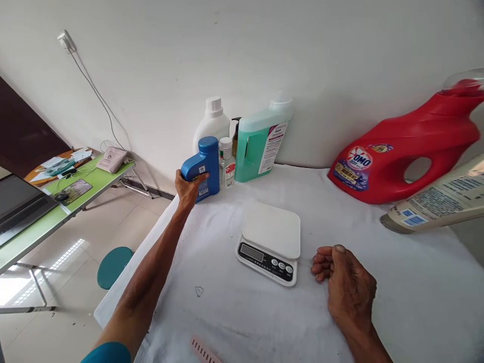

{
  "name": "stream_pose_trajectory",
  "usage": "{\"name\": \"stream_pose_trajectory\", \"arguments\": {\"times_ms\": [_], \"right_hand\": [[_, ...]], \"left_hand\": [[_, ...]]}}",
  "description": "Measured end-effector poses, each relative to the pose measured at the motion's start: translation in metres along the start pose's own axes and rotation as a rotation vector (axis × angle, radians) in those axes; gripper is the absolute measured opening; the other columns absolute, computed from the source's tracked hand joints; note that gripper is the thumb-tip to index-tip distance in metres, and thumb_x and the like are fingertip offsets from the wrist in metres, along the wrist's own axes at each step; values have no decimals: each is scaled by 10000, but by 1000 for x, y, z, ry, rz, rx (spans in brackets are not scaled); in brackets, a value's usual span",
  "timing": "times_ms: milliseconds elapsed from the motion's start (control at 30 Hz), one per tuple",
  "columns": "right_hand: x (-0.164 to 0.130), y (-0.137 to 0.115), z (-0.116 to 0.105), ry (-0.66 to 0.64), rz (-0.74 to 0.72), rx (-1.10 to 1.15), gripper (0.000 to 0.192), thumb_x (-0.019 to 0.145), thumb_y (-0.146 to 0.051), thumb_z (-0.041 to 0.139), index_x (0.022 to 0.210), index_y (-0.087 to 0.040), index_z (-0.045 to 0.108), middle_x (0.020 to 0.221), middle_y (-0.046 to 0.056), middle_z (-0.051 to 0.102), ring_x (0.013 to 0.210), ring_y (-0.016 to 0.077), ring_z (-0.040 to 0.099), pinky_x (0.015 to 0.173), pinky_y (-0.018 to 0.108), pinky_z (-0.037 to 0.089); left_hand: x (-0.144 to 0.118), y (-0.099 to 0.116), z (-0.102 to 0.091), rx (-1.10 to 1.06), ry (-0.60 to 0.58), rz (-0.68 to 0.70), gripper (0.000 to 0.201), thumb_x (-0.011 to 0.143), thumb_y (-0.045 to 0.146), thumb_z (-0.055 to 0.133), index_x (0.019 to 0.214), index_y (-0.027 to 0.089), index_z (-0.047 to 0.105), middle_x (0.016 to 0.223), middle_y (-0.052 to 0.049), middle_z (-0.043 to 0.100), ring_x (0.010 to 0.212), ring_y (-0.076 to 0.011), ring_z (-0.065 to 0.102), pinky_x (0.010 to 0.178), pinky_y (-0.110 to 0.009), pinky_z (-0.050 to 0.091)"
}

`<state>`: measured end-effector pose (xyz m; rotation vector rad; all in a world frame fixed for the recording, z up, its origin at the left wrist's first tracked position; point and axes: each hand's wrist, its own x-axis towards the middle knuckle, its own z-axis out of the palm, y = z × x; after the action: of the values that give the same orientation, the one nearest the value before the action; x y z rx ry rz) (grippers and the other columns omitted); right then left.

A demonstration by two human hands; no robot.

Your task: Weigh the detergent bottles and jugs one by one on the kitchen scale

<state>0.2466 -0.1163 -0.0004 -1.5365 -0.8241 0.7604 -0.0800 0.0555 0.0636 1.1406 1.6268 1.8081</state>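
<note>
My left hand [189, 187] is closed round the lower left part of a blue bottle [208, 164], which stands upright at the table's far left edge. Right beside that bottle is a small clear bottle [227, 166] with a white cap. A white kitchen scale [271, 229] lies at the middle of the cloth, its display dark and its plate bare. To the right of the scale, my right hand [350, 285] rests with its fingers curled in and its thumb on top. Nothing shows in it.
Along the wall stand a white jug [212, 123] and a green liquid bottle [257, 146], with a dark pump bottle partly hidden between. A red detergent jug [408, 146] and a beige bottle [434, 201] are at the right. A pink strip [204, 350] lies at the near edge.
</note>
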Motion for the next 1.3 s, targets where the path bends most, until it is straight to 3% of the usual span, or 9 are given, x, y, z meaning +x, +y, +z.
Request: {"name": "stream_pose_trajectory", "arguments": {"times_ms": [267, 400, 500, 600, 700, 800, 900, 1067, 1300], "right_hand": [[-5, -2, 2, -17, -32, 92, 663, 869, -839, 593, 831, -178, 639, 662, 13, 622, 530, 137, 568, 460, 245, 438], [-6, -12, -6, -55, -24, 128, 572, 881, -758, 656, 882, -187, 624, 772, 18, 641, 637, 160, 626, 536, 271, 502], [6, -26, -21, 138, -127, 73, 524, 834, -665, 765, 1026, -213, 584, 994, 35, 653, 815, 181, 663, 674, 312, 566], [42, -45, -43, 442, -269, -16, 640, 741, -563, 864, 1136, -235, 483, 1314, 114, 547, 1122, 244, 628, 862, 379, 577], [95, -63, -67, 601, -247, -145, 816, 631, -434, 951, 1202, -208, 414, 1482, 220, 380, 1320, 310, 505, 975, 410, 530], [143, -72, -82, 612, -180, -169, 856, 564, -268, 981, 1201, -168, 419, 1476, 266, 407, 1357, 343, 463, 1096, 449, 425], [168, -67, -81, 534, -125, -152, 596, 601, -211, 937, 1046, -179, 542, 1240, 168, 630, 1117, 298, 611, 952, 435, 482], [165, -45, -71, 522, -129, -134, 240, 706, -212, 852, 856, -177, 667, 1000, 103, 725, 915, 259, 670, 848, 417, 498], [118, -48, -47, 467, -153, 38, 495, 478, -388, 908, 891, -146, 783, 910, 61, 757, 856, 288, 690, 797, 481, 597]], "left_hand": [[-8, 0, 3, 149, 41, 105, 688, 587, 481, 925, 1087, 191, 552, 1018, -32, 630, 954, -210, 616, 888, -368, 540], [-38, 12, -6, 265, 119, 403, 884, 665, 436, 886, 1392, 172, 458, 1484, -205, 460, 1426, -348, 444, 1193, -519, 401], [-78, 19, -8, 273, -19, 592, 617, 792, 428, 788, 1304, 190, 540, 1353, -173, 575, 1303, -319, 549, 1089, -489, 477], [-108, 13, -4, 212, -304, 396, 254, 916, 429, 645, 1050, 214, 626, 974, -65, 680, 875, -220, 653, 798, -370, 531], [-116, -4, 2, 131, -417, 93, 256, 945, 457, 577, 883, 212, 616, 780, -18, 643, 681, -170, 582, 655, -305, 457], [-109, -18, 5, 42, -465, -62, 326, 935, 500, 579, 799, 205, 609, 638, 15, 545, 581, -142, 483, 593, -280, 387], [-103, -22, 5, -16, -481, -122, 348, 909, 518, 617, 770, 199, 614, 605, 25, 518, 556, -126, 449, 566, -261, 351], [-103, -23, 7, -25, -512, -136, 354, 898, 518, 631, 775, 187, 609, 629, 27, 529, 558, -110, 461, 564, -242, 353], [-103, -25, 7, 37, -536, -116, 320, 926, 468, 587, 769, 189, 586, 635, 28, 530, 588, -118, 479, 599, -258, 382]]}}
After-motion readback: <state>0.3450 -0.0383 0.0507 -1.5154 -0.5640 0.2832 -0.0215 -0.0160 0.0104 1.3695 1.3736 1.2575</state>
